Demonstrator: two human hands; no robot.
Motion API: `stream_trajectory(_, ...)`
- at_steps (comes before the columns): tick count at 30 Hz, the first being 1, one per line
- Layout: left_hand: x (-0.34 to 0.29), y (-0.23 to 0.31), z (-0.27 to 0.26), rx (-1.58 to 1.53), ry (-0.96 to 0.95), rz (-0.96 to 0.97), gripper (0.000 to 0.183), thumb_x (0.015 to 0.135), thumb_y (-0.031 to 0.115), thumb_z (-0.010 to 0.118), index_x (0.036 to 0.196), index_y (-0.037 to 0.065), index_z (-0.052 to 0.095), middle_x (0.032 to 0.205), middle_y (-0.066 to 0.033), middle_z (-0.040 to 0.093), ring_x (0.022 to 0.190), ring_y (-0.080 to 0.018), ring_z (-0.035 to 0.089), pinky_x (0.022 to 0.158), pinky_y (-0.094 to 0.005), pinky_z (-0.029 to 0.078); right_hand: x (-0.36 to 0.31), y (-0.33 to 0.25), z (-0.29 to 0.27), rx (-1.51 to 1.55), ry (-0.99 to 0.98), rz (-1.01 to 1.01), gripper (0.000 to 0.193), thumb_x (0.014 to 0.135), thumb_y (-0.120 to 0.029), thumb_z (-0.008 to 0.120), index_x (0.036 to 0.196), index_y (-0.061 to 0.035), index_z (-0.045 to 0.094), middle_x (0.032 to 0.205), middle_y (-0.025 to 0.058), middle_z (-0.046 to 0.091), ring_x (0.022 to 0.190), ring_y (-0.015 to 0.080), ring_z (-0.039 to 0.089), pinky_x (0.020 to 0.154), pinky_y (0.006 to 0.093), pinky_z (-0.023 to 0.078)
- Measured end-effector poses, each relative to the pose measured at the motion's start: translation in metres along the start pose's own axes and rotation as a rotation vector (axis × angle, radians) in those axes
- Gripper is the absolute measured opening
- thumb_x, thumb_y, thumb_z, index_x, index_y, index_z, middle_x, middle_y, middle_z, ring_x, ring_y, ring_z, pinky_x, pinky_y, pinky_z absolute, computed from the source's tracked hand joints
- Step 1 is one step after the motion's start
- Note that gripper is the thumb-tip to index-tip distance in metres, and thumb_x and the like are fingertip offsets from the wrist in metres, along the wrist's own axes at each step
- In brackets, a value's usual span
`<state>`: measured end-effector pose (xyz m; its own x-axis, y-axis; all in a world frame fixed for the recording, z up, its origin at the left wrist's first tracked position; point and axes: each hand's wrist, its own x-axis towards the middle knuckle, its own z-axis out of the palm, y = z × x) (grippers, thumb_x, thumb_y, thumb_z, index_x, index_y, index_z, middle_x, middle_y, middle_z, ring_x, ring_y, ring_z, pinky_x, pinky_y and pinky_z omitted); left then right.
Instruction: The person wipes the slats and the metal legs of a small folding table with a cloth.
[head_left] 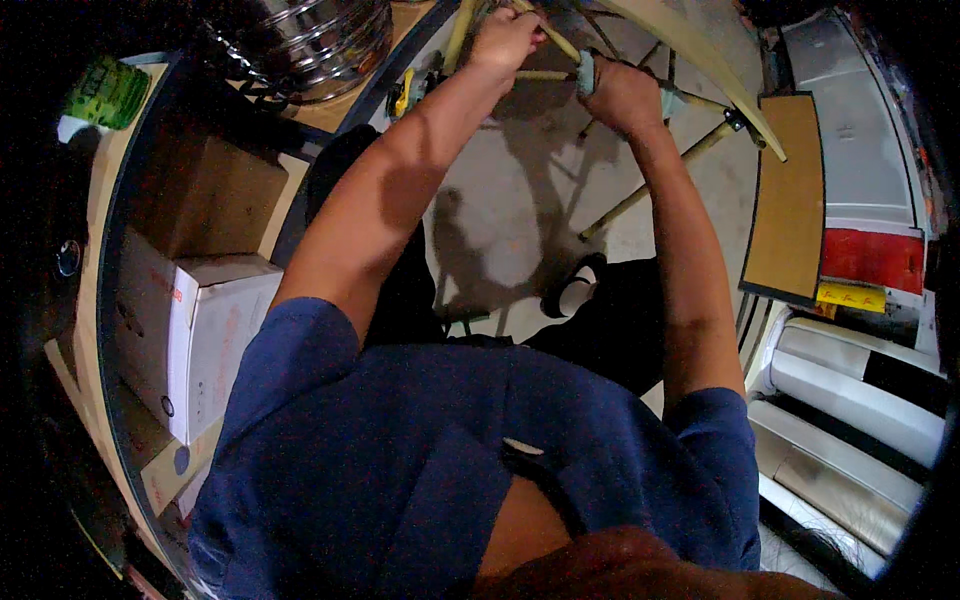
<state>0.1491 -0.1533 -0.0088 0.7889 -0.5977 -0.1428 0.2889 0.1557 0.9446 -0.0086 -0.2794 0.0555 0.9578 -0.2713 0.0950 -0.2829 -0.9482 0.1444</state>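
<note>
A frame of yellowish metal tubes stands at the top of the view, under a curved beige board edge (722, 75). My left hand (503, 46) is closed, its fingers curled at a slanting tube (556, 38) of that frame. Lower down the same tube, my right hand (625, 97) is closed around a pale green cloth (586, 74), which is pressed against the tube. The right fingertips are partly hidden. Another tube (545, 76) runs crosswise between the hands, and a longer leg (655, 192) slants down to the floor.
At left, a shelf holds a white carton (225, 330), a brown box (215, 195) and a green package (107, 92). Shiny metal vessels (310, 45) stand at upper left. A brown panel (785, 200) and white-silver cylinders (860, 385) line the right. My shoe (577, 290) rests on the floor.
</note>
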Motion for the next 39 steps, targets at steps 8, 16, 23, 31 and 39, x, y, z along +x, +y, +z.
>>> stream_trajectory(8, -0.002, 0.035, -0.022, -0.327, 0.141, -0.066, 0.049, 0.105, 0.027, 0.046, 0.146, 0.002, 0.04, 0.125, -0.0135, 0.053, 0.095, -0.0239, 0.057, 0.091, -0.0435, 0.05, -0.013, -0.001, 0.014, -0.026, 0.249, -0.113, 0.035, 0.077, -0.034, 0.07, 0.099, -0.0083, 0.062, 0.086, 0.0164, 0.069, 0.079, 0.039, 0.066, 0.07, 0.0478, 0.052)
stream_trajectory(16, 0.012, 0.039, -0.031, -0.263, 0.125, -0.125, 0.051, 0.103, 0.036, 0.046, 0.144, 0.007, 0.044, 0.131, -0.0155, 0.053, 0.108, -0.0311, 0.054, 0.093, -0.0487, 0.046, 0.006, 0.0, 0.008, 0.369, 0.238, 0.024, 0.038, 0.079, -0.038, 0.074, 0.093, -0.0041, 0.063, 0.077, 0.0135, 0.066, 0.074, 0.0344, 0.064, 0.069, 0.0435, 0.05)
stream_trajectory(23, -0.022, 0.082, -0.018, 0.033, 0.168, -0.259, 0.057, 0.101, 0.048, 0.045, 0.144, 0.011, 0.047, 0.138, -0.0167, 0.051, 0.117, -0.0372, 0.052, 0.091, -0.0553, 0.044, 0.082, -0.067, -0.026, 0.314, -0.032, 0.014, 0.041, 0.082, -0.039, 0.07, 0.097, -0.0012, 0.064, 0.076, 0.0164, 0.065, 0.071, 0.0348, 0.065, 0.069, 0.0474, 0.05)
stream_trajectory(31, 0.025, 0.028, -0.019, -0.12, 0.173, 0.048, 0.043, 0.099, 0.039, 0.052, 0.128, 0.007, 0.054, 0.117, -0.014, 0.055, 0.098, -0.0312, 0.056, 0.081, -0.05, 0.047, 0.061, -0.048, 0.039, 0.107, 0.204, 0.11, 0.037, 0.095, -0.033, 0.058, 0.11, 0.0005, 0.063, 0.085, 0.0168, 0.066, 0.074, 0.0325, 0.065, 0.068, 0.0473, 0.053)
stream_trajectory(39, 0.03, 0.026, -0.021, -0.126, 0.219, 0.134, 0.025, 0.098, 0.026, 0.059, 0.107, 0.003, 0.063, 0.092, -0.0098, 0.059, 0.077, -0.0234, 0.059, 0.068, -0.0425, 0.051, -0.055, 0.017, 0.049, -0.304, 0.569, -0.167, 0.049, 0.071, -0.019, 0.077, 0.112, -0.0029, 0.055, 0.114, 0.0154, 0.059, 0.12, 0.0337, 0.05, 0.098, 0.0461, 0.041)
